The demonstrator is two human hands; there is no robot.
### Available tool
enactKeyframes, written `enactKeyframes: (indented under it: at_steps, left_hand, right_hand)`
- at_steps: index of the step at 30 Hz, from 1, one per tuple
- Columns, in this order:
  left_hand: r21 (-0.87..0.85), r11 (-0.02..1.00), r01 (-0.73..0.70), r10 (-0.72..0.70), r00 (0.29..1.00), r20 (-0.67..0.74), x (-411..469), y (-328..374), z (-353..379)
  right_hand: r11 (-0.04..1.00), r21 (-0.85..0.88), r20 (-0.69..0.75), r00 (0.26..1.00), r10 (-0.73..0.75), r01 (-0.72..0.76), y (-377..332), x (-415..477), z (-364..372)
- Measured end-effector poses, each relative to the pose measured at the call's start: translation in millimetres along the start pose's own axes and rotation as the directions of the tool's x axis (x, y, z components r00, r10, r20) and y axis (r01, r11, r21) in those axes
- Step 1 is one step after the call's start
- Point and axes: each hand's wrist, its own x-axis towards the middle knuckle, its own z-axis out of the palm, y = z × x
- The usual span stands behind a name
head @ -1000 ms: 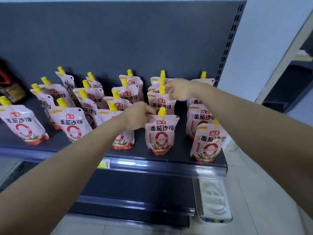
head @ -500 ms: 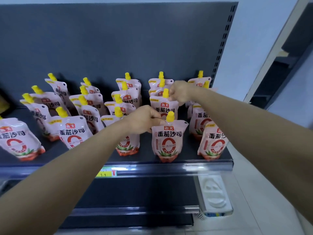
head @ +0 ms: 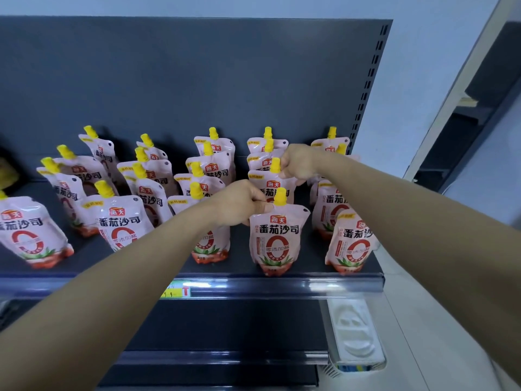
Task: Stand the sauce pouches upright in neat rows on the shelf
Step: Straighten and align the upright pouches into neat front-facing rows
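Front sauce pouch (head: 277,238): upright at shelf (head: 282,283) front edge. Left hand (head: 239,206) pinched on its top corner beside yellow cap (head: 280,196). Right hand (head: 298,164) pinched on pouch behind (head: 270,183). Likely soft, light, slippery film; hold stiff top seam or spout.

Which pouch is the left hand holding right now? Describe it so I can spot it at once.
Start at the dark shelf and follow its front edge to the column second from the right end. The pouch at the front of that column stands upright, facing forward, yellow cap up. Unlike the pouches around it, the left hand pinches its top left corner, beside the cap.
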Motion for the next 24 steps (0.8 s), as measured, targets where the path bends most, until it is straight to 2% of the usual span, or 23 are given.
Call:
enactKeyframes:
  at_steps: [10,16,21,24]
  left_hand:
    - [0.134,0.991,0.016,-0.009,0.999,-0.051,-6.0,4.0,2.3]
    - [0.167,0.983,-0.072,0.077,0.997,-0.023,-17.0,10.9,-10.6]
    - [0.085,0.992,-0.096,0.109,0.979,-0.171,-27.8,15.0,-39.6]
    - [0.096,0.989,-0.109,0.135,0.94,-0.314,-37.8,12.3,-60.4]
  right_hand:
    - [0.995,-0.093,0.028,0.999,-0.038,0.041,-0.2,-2.9,-2.0]
    - [0.99,-0.132,0.022,0.999,-0.043,0.046,0.6,-9.6,-11.2]
    - [0.99,-0.14,-0.054,0.998,-0.041,0.033,-8.2,-15.8,-30.7]
    - [0.987,-0.126,-0.142,0.983,-0.117,0.099,-24.5,-22.0,-36.5]
